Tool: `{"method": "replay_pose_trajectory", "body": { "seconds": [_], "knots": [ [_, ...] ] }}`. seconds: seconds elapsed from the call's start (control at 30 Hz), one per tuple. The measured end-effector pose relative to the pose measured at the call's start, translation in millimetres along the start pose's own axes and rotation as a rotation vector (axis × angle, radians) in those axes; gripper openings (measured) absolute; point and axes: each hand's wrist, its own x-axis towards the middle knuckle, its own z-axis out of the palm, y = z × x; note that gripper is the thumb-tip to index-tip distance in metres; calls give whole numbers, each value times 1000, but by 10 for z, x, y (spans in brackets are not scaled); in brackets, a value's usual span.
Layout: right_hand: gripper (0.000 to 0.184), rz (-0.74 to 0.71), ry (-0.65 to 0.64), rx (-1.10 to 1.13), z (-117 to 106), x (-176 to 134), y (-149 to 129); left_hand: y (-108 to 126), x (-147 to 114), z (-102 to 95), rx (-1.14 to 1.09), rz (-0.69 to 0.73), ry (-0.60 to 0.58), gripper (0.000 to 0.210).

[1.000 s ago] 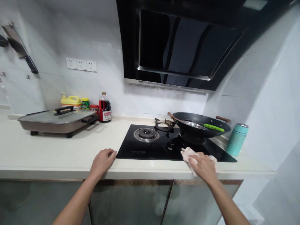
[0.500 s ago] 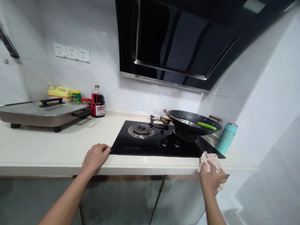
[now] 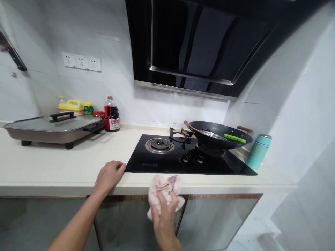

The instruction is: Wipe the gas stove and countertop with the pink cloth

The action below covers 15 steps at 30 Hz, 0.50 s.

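Hob: black glass slab with a straight front edge, set in the table (image 3: pixel 78 170), which is white with a squared front lip. Landmark for everything below.
Cloth: crumpled pale pink fabric cloth (image 3: pixel 158 184) with a purple patch, in front of hob (image 3: pixel 167 167), left of its front-edge middle. Overlaps the table lip in view; can't tell where it touches.
Right hand: bare hand (image 3: pixel 165 221), fingers gripping the cloth, in front of hob and lower than its front edge.
Left hand: bare hand (image 3: pixel 111 174) on the table at hob's front-left corner, thumb side right by the glass edge. Fingers bent, tips hidden; can't tell how tightly curled.
Front edge: narrow strip of table runs between hob and lip; cloth and right hand cover part of the lip.
Left side: wide stretch of table between hob and the brown rectangular griddle (image 3: pixel 52 136) with glass lid.
Back: dark metal pan support (image 3: pixel 180 141) near hob's rear edge, beside the round silver-ringed burner (image 3: pixel 159 146) on hob's left half.
Right half: big black round wok (image 3: pixel 217 126) with brown handles on hob's right burner, rim reaching past the glass at the back right.
Right edge: turquoise cylindrical flask (image 3: pixel 259 153) on the table, just beside hob.
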Motion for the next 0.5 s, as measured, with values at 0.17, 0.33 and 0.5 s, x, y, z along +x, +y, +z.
{"method": "replay_pose_trajectory", "body": {
  "seconds": [0.17,0.33,0.5],
  "knots": [
    [27,50,235,438,-267,-42,34,-32,-7,29,-21,-4,2,41],
    [44,284,522,282,-1101,97,651,-23,-12,36,-37,-15,-7,41],
    [57,294,598,-148,-1787,306,1577,11,-40,11,-49,-16,-6,39]
  ]
}}
